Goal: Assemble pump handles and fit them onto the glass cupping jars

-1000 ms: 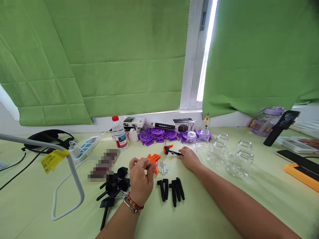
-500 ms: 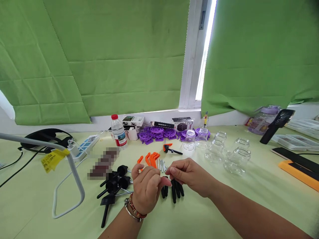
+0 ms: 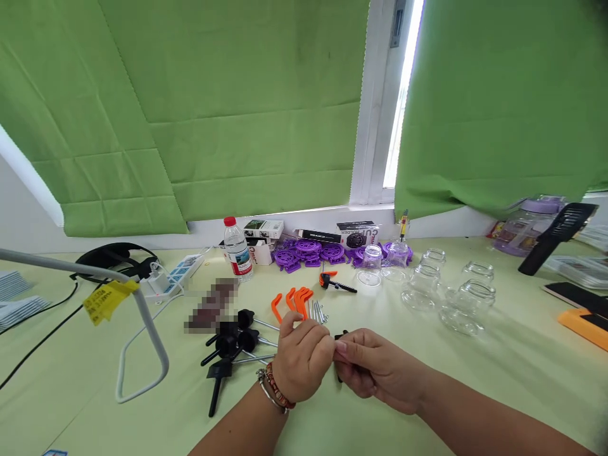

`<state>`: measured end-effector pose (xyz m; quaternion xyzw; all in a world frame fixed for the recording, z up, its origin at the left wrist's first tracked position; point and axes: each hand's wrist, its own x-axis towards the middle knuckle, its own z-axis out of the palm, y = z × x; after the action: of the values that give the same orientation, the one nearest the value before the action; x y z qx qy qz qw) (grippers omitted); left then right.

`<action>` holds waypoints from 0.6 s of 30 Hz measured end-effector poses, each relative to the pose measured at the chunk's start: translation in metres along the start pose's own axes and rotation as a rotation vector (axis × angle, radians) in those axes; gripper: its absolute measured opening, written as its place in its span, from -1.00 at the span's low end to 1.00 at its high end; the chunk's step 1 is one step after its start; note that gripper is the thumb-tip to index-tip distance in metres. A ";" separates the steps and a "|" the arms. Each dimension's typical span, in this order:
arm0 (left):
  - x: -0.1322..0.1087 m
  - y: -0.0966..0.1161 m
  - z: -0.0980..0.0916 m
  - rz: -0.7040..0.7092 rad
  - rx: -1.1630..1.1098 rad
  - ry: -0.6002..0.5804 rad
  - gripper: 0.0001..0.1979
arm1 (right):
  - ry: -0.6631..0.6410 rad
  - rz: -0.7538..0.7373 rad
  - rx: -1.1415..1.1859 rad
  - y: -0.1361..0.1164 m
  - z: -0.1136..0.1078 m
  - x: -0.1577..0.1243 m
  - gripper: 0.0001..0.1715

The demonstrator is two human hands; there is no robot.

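My left hand (image 3: 306, 360), with bracelets at the wrist, is curled closed. Its thumb side touches the fingertips of my right hand (image 3: 368, 364), which pinches thumb against finger. Anything they hold is hidden by the fingers. Black sticks lie under and behind the hands; only bits of black show by my right fingers. Just beyond are orange curved pieces (image 3: 300, 301) and several metal screws (image 3: 317, 311). Left of my left hand lie black funnel-shaped parts with metal rods (image 3: 225, 347). A black and orange assembled piece (image 3: 338, 283) rests farther back.
Clear glass jars (image 3: 468, 308) stand at the right. Purple plastic parts (image 3: 308, 250), small boxes (image 3: 263, 228) and a water bottle (image 3: 238, 253) line the back. A grey metal stand (image 3: 154, 342) rises at the left, near a power strip (image 3: 183, 272).
My hands have come together and touch, the right one turned more over the black sticks. The whole view has shifted slightly, so things appear farther right.
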<state>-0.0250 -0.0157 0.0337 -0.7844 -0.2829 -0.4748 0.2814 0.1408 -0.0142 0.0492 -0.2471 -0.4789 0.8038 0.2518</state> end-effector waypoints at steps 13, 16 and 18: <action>-0.011 -0.084 -0.017 -0.825 0.641 -0.537 -0.80 | 0.316 -0.084 -0.114 -0.015 -0.034 0.007 -0.60; -0.030 -0.102 -0.017 -1.000 0.608 -0.804 -0.84 | 0.376 -0.028 -0.196 -0.010 -0.047 0.013 -0.60; -0.042 -0.107 -0.014 -1.018 0.583 -0.834 -0.91 | 0.392 -0.016 -0.229 -0.005 -0.053 0.017 -0.60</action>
<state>-0.1256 0.0398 0.0202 -0.5642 -0.8127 -0.1133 0.0916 0.1628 0.0328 0.0288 -0.4216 -0.5109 0.6789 0.3167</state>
